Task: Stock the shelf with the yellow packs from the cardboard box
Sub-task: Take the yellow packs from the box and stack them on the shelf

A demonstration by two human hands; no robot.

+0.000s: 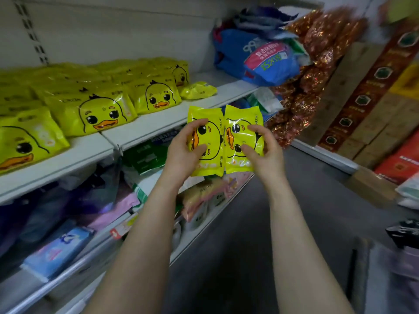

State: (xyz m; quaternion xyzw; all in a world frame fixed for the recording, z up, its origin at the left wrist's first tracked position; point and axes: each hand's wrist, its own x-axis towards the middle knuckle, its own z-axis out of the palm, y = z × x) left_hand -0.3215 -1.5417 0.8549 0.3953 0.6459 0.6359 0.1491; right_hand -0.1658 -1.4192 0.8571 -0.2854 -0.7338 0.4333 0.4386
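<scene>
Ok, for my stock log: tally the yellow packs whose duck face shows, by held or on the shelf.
Held packs: 2
Shelf packs: 4
Total: 6

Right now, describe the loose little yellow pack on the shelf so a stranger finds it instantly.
Find the white shelf lined with yellow duck-face packs. At the row's right end, before the blue bags, lies the small yellow pack. Unlike its neighbours, it is smaller and shows no duck face.
</scene>
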